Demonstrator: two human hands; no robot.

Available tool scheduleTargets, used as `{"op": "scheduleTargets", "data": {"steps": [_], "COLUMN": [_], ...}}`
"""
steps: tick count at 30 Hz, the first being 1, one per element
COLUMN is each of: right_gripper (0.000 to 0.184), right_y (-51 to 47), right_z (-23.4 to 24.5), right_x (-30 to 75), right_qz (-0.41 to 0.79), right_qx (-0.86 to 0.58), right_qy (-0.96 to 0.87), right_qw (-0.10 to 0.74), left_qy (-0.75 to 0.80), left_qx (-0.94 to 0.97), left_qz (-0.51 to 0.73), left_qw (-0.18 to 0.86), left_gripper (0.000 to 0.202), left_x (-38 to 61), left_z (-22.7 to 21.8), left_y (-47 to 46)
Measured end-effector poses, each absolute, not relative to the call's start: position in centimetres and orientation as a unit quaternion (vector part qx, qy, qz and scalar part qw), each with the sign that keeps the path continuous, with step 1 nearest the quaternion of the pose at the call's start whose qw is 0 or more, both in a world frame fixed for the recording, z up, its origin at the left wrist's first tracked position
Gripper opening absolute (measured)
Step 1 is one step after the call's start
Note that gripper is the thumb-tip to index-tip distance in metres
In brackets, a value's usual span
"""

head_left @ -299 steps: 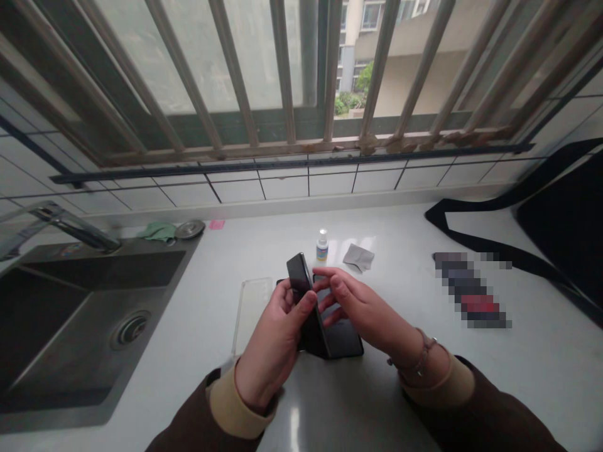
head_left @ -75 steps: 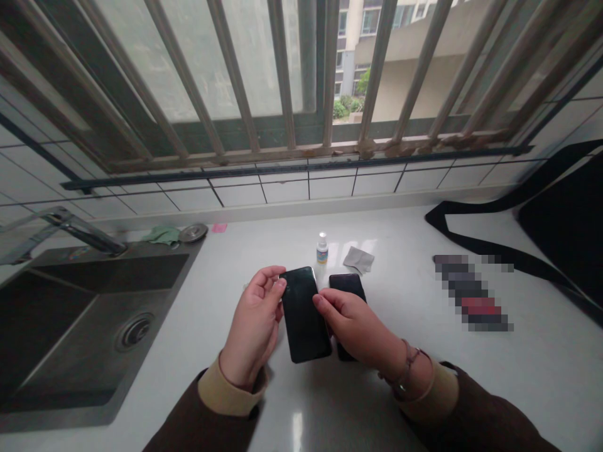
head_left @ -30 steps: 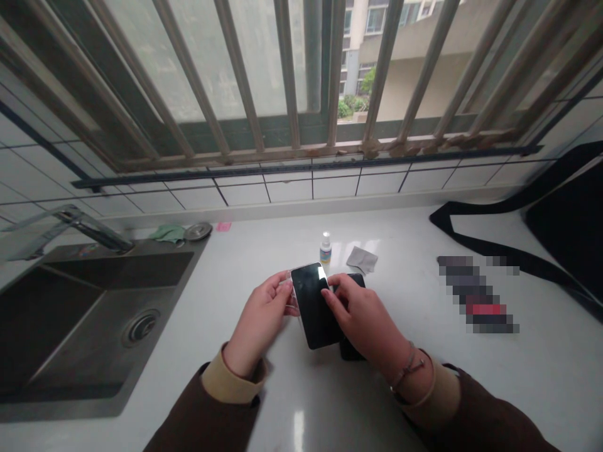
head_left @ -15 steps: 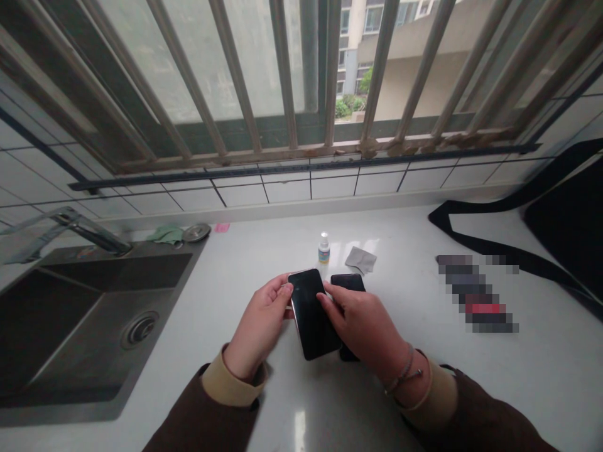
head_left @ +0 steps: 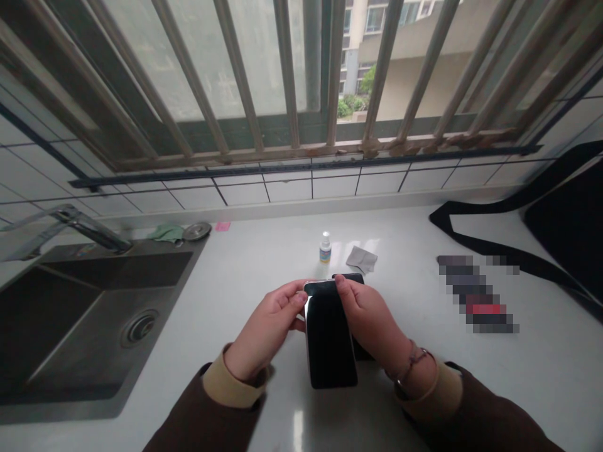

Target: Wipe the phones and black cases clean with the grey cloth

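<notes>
My left hand (head_left: 266,329) and my right hand (head_left: 372,320) both grip the upper part of a glossy black smartphone (head_left: 330,351), which is held just over the counter. Its top edge shows a lighter, shiny strip, possibly a film or glass layer, though I cannot tell which. A second dark phone (head_left: 349,277) lies beneath, its top edge showing past my right fingers. Its middle is hidden by the held phone and my right hand. A small white dropper bottle (head_left: 325,248) and a grey cloth (head_left: 361,259) stand just beyond my fingers.
A steel sink (head_left: 94,314) with a faucet (head_left: 89,229) lies to the left of the white counter (head_left: 264,263). A green rag (head_left: 164,233) and a pink note (head_left: 222,226) sit behind it. A black strap (head_left: 490,242) and a blurred object (head_left: 475,295) lie to the right, below barred windows.
The held phone has swung from tilted to nearly straight and moved right, further over the second phone. My right hand has moved up to its top edge beside my left hand.
</notes>
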State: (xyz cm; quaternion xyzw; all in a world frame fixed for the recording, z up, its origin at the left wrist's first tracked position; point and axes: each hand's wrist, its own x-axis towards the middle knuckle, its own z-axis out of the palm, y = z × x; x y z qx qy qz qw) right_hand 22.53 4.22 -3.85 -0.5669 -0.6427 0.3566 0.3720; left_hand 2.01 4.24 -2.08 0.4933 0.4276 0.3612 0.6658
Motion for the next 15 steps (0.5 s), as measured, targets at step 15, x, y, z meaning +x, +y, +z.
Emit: {"op": "scheduleTargets", "data": {"steps": [15], "right_gripper": [0.090], "right_y": [3.89], "right_z": [-3.93], "right_x": [22.68], "right_qz": [0.513], "right_qx": [-0.523], "right_qy": [-0.594], "right_qw": [0.332], "left_qy": [0.474], "left_qx": [0.292], "left_qz": [0.588], "left_qw": [0.587], "left_gripper": [0.036], "left_x": [2.23], "left_z": [-1.83], "left_y": [4.90]}}
